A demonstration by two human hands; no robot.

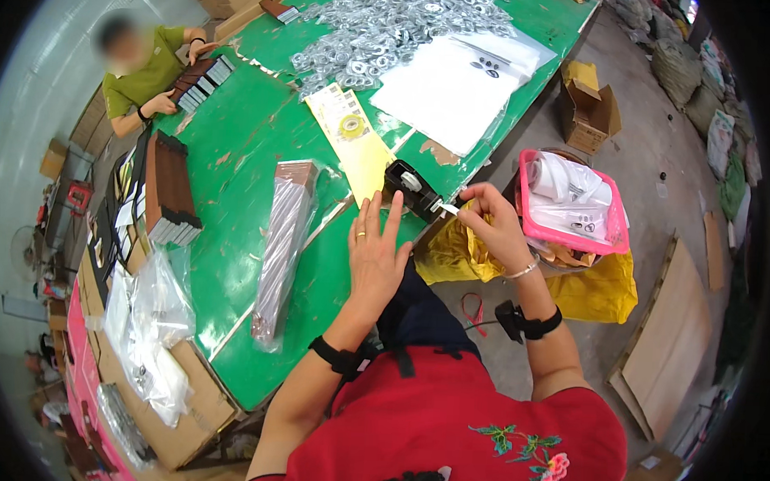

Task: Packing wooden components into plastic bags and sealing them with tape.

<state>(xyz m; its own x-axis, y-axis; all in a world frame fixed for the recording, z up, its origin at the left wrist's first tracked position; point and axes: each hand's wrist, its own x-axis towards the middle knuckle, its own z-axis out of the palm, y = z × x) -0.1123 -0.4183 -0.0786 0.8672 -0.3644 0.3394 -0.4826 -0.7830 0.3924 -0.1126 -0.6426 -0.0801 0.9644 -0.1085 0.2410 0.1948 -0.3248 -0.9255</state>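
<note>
Right hand [499,236] clamps tape [449,209] in its fingers at the dispenser [412,193], by the right edge of the desk [235,176]. Left hand [376,259] has fingers apart

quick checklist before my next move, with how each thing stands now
1. Tape strip gripped: ok, the right hand pinches its end.
2. Strip cut free of the black tape dispenser: cannot tell, too small to see.
3. Left hand pressing on the dispenser: cannot tell, though its fingers lie right by it.
4. Dispenser well in from the edge of the green table: not ok, it sits close to it.
5. Wrapped bundle resting on the table: ok, lying left of the left hand.
</note>
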